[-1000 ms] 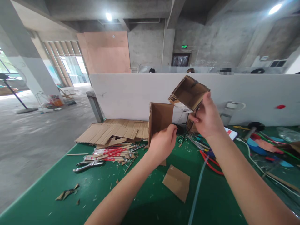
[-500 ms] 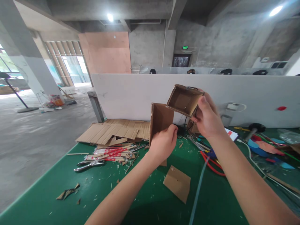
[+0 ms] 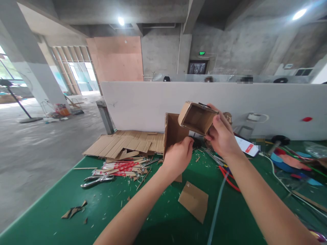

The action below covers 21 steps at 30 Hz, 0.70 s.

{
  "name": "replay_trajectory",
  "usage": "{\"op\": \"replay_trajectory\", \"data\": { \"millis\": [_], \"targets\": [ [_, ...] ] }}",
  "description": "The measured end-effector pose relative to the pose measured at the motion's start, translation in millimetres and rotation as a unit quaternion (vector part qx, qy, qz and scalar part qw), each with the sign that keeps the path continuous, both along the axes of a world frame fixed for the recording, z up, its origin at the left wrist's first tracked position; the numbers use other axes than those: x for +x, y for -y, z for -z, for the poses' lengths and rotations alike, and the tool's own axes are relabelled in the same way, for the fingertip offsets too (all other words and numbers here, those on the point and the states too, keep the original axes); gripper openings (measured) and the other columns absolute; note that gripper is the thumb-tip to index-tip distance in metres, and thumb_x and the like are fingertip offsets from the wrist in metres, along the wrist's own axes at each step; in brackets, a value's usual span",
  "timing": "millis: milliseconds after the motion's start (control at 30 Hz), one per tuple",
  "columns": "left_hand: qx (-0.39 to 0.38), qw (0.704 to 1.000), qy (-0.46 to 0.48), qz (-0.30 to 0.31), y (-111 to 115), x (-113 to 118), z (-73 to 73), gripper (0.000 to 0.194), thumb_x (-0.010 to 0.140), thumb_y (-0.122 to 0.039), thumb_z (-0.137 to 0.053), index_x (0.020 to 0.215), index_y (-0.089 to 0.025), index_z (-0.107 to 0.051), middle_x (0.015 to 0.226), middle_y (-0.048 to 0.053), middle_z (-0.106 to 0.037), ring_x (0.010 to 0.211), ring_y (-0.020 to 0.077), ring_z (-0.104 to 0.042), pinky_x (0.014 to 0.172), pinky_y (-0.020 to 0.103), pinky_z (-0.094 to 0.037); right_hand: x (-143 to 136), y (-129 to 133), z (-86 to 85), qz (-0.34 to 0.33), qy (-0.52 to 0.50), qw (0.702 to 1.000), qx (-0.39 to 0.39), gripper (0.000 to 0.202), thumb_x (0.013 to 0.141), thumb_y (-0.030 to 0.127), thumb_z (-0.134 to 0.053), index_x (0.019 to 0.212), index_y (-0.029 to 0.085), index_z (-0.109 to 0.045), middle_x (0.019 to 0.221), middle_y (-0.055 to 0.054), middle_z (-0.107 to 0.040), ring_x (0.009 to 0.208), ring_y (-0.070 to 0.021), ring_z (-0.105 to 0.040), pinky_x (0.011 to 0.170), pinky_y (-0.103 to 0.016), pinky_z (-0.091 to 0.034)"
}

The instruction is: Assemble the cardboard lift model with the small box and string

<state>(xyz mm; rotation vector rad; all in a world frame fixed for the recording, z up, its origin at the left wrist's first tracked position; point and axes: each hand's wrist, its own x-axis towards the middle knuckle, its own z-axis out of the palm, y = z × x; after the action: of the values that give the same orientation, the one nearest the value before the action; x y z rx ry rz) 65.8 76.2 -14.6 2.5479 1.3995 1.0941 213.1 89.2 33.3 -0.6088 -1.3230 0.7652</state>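
The right grip (image 3: 222, 135) clamps the open box (image 3: 198, 119), long axis sloping down rightward, at the upper right of the upright cardboard (image 3: 173, 131); the left grip (image 3: 178, 154) curls before its lower part, hold undetermined.

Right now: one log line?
right hand: holding open cardboard box | left hand: by upright cardboard, grip unclear | flat cardboard: on table

Small cardboard box (image 3: 199, 119) in the right hand (image 3: 221, 136), left hand (image 3: 178, 154) by brown upright cardboard (image 3: 174, 128).
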Motion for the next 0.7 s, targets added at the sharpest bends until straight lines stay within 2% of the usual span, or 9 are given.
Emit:
{"op": "replay_trajectory", "data": {
  "millis": [233,533,700],
  "targets": [
    [-0.006,1.000,0.003,-0.006,1.8,-1.8,-4.4,0.022,0.097,-0.024,-0.036,0.107,-0.022,-0.054,0.099,0.002,-0.072,0.088,0.0225,-0.070,0.069,0.030,-0.051,-2.7,-2.7,5.4,0.032,-0.003,0.999,0.000,0.038,0.083,0.054,-0.057,0.117,0.038,-0.058,0.096,-0.002,-0.055,0.056,-0.0085,-0.041,0.035,-0.018,-0.026],
    [-0.002,1.000,0.005,-0.003,3.1,-1.1,-2.8,0.023,0.097,-0.025,-0.035,0.107,-0.022,-0.056,0.101,0.002,-0.072,0.091,0.0219,-0.069,0.073,0.031,-0.054,-0.5,-3.3,3.2,0.042,0.010,0.999,0.023,0.038,0.084,0.054,-0.057,0.118,0.039,-0.058,0.102,-0.002,-0.052,0.057,-0.0082,-0.040,0.035,-0.017,-0.026],
    [0.019,0.999,-0.021,-0.039,10.0,-4.6,-6.9,0.027,0.097,-0.026,-0.035,0.116,-0.021,-0.053,0.107,0.003,-0.069,0.090,0.0217,-0.069,0.072,0.033,-0.056,-1.9,-7.3,0.3,0.064,0.021,0.997,0.046,0.039,0.084,0.057,-0.055,0.118,0.038,-0.057,0.101,-0.003,-0.052,0.058,-0.0089,-0.040,0.034,-0.016,-0.027]
  ]
}}
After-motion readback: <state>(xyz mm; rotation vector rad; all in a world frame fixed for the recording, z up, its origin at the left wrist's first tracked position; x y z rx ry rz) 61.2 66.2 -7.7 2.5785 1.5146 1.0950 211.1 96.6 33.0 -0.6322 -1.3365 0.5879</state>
